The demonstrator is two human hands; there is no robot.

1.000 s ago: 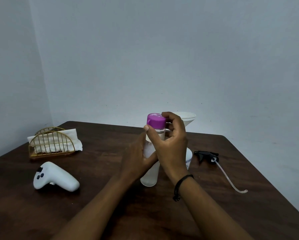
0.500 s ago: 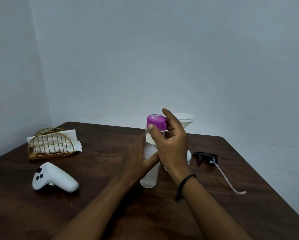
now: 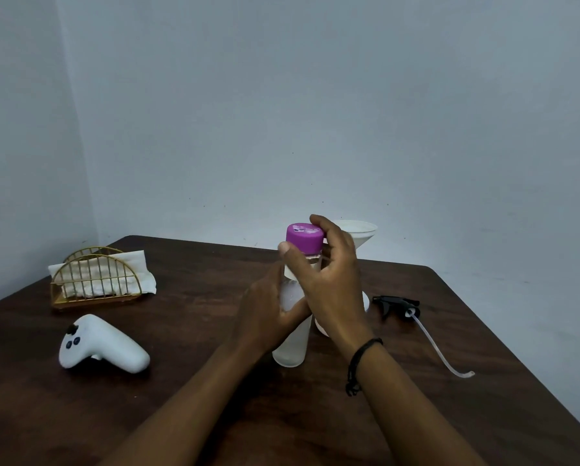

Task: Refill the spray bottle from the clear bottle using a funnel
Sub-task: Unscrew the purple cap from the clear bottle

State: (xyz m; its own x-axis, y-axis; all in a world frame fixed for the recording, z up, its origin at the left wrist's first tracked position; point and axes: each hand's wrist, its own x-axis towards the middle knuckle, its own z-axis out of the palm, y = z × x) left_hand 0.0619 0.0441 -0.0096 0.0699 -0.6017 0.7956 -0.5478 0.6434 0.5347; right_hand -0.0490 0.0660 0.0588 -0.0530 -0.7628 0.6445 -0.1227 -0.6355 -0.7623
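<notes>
The clear bottle stands upright on the dark wooden table. My left hand is wrapped around its body. My right hand pinches its purple cap between thumb and fingers. Behind my right hand stands the white spray bottle, mostly hidden, with a white funnel seated in its neck. The black spray head with its clear dip tube lies on the table to the right.
A white handheld controller lies at the left. Behind it stands a gold wire napkin holder with white napkins. The table's right edge runs diagonally near the dip tube. Grey walls close in behind and to the left.
My right hand's fingers have shifted around the purple cap, with the index finger now curled over its top. The left hand and the bottle stay in place.
</notes>
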